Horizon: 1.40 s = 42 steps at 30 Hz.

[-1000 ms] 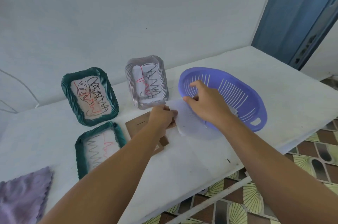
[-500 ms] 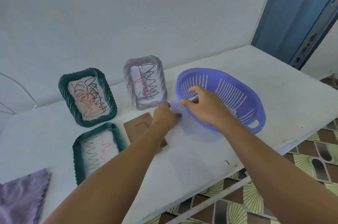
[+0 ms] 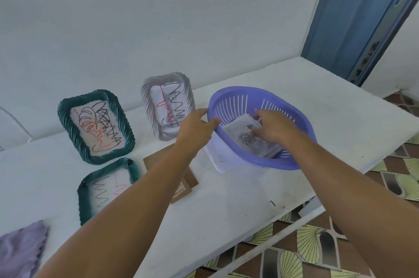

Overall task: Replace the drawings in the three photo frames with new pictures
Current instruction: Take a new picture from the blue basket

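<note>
Two frames lean on the wall, a green frame (image 3: 95,127) and a grey frame (image 3: 167,105), each with a scribbled drawing. A second green frame (image 3: 106,187) lies flat with a drawing inside. The purple basket (image 3: 294,159) holds a stack of new pictures (image 3: 240,139) printed with roses. My right hand (image 3: 274,130) is inside the basket; its fingers curl over the top picture's far edge and its thumb is on the face. My left hand (image 3: 195,130) touches the basket's left rim with relaxed fingers. A white sheet (image 3: 217,157) lies half under the basket.
A brown backing board (image 3: 183,184) lies under my left forearm between the flat frame and the basket. A purple cloth (image 3: 20,250) sits at the table's near left corner. The white table (image 3: 226,209) ends at a front edge above patterned floor tiles. A blue door stands at the far right.
Both hands held the white sheet earlier; it now lies on the table by the basket. My right hand went into the basket onto the pictures, and my left hand moved to the rim.
</note>
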### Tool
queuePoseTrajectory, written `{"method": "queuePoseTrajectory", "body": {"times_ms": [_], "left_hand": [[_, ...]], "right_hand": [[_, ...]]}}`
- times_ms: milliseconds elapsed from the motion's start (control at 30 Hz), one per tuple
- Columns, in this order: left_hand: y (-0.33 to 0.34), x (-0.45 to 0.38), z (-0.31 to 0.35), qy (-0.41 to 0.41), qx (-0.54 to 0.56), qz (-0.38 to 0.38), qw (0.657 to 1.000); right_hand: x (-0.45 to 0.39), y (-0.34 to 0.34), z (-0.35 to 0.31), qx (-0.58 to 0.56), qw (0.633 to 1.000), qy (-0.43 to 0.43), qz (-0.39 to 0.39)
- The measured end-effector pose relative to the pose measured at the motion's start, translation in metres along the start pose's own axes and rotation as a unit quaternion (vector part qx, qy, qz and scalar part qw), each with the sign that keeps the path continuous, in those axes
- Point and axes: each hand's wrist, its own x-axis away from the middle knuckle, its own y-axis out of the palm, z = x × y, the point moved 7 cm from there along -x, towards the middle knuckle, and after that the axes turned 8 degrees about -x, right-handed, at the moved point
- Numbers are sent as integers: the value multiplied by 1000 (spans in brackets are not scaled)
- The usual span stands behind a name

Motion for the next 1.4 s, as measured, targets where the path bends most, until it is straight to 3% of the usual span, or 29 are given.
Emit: {"method": "queuePoseTrajectory", "body": {"times_ms": [267,567,867,1233,1400], "left_hand": [[-1,-2,5,24,-10,-1,1000],[-3,-2,6,19,-9,-6,1000],[-3,3,10,16,-3,-7,1000],[-4,6,12,14,-3,-1,1000],[-6,8,13,12,-30,2,999]], "right_hand": [[-6,8,12,-11,1000,26,-13],[-14,4,22,-22,998,52,23],[-6,7,16,-82,995,57,-21],[-17,-3,22,-44,995,30,84],[-2,-24,4,-27,983,-27,180]]}}
